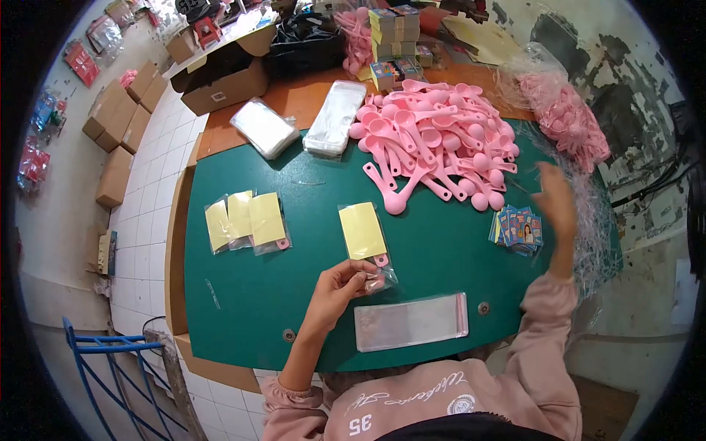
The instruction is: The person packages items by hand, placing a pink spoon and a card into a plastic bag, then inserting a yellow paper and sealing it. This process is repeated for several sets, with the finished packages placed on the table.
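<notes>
My left hand [342,288] is closed on the lower end of a clear bag [362,234] that holds a yellow card and a pink spoon. Raised over the table's right side, my right hand [556,197] is above and right of a stack of printed cards [519,228]; its fingers look apart and nothing shows in them. A big heap of pink spoons [437,140] lies at the back. Three filled bags with yellow cards [250,220] overlap on the left. Flat clear bags [412,322] lie near the front edge.
Two stacks of clear bags [265,128] [334,117] lie at the back left, by an open cardboard box [224,84]. Banded card bundles [396,44] stand behind the spoons. Bagged pink spoons [562,117] and plastic strips [588,228] line the right edge.
</notes>
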Action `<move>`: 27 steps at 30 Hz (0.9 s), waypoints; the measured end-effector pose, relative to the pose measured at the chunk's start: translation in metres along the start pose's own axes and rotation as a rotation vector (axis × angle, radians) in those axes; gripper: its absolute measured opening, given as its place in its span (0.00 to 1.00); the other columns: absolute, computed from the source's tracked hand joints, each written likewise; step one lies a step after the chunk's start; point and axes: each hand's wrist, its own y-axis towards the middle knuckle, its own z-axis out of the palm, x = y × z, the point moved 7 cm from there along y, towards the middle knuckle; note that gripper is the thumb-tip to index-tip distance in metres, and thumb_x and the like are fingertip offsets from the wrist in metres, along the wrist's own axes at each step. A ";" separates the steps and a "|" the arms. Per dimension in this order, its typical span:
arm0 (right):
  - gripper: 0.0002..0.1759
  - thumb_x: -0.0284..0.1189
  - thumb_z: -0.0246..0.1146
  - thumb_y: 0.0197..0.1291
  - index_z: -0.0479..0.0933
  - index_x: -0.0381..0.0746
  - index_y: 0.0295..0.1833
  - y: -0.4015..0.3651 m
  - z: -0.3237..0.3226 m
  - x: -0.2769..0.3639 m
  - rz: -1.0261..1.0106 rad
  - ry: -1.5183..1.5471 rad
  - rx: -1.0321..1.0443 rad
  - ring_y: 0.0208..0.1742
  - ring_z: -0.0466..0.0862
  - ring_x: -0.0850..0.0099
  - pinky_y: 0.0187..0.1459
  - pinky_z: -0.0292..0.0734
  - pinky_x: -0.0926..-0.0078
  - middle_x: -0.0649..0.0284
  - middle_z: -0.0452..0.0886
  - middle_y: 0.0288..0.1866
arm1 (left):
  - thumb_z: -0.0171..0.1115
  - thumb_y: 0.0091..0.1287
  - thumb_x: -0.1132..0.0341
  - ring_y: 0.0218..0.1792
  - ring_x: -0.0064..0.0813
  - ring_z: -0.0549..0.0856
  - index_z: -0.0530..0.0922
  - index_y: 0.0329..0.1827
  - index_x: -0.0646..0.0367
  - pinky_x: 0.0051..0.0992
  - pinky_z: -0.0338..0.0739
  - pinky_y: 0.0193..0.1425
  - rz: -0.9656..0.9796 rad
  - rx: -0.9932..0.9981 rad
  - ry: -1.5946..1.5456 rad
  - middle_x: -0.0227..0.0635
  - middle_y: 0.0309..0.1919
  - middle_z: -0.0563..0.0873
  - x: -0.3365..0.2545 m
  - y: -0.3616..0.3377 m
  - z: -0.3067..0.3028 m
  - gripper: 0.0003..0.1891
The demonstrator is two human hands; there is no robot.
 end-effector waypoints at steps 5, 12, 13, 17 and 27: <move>0.29 0.30 0.72 0.40 0.69 0.40 0.50 -0.081 0.032 0.210 -0.782 0.715 0.163 0.44 0.72 0.57 0.49 0.68 0.64 0.55 0.65 0.45 | 0.49 0.68 0.71 0.42 0.26 0.83 0.74 0.45 0.65 0.23 0.79 0.47 -0.018 -0.014 -0.128 0.39 0.41 0.82 -0.009 0.002 0.008 0.09; 0.13 0.22 0.66 0.45 0.75 0.38 0.40 -0.081 0.044 0.225 -0.741 0.929 0.150 0.38 0.75 0.65 0.42 0.74 0.73 0.59 0.67 0.40 | 0.46 0.70 0.69 0.43 0.30 0.83 0.65 0.55 0.58 0.26 0.79 0.46 -0.128 0.099 0.101 0.43 0.41 0.82 -0.022 -0.006 -0.007 0.12; 0.13 0.22 0.66 0.45 0.75 0.38 0.40 -0.080 0.043 0.224 -0.741 0.930 0.151 0.38 0.75 0.65 0.42 0.74 0.73 0.59 0.67 0.40 | 0.47 0.69 0.71 0.43 0.31 0.83 0.59 0.59 0.55 0.26 0.79 0.44 -0.124 0.084 0.109 0.46 0.42 0.81 -0.022 -0.004 -0.013 0.17; 0.10 0.20 0.64 0.48 0.75 0.37 0.38 -0.074 0.061 0.216 -0.564 1.148 0.397 0.38 0.74 0.75 0.40 0.72 0.80 0.62 0.67 0.40 | 0.54 0.61 0.80 0.42 0.29 0.84 0.65 0.55 0.60 0.24 0.80 0.36 0.092 0.014 0.483 0.42 0.45 0.79 -0.030 -0.001 -0.003 0.19; 0.07 0.22 0.64 0.51 0.74 0.33 0.36 -0.071 0.077 0.216 -0.517 1.348 0.525 0.37 0.73 0.79 0.38 0.72 0.82 0.64 0.67 0.40 | 0.65 0.55 0.75 0.34 0.20 0.80 0.76 0.35 0.62 0.18 0.78 0.31 0.276 -0.174 0.743 0.32 0.35 0.78 -0.036 0.004 -0.007 0.08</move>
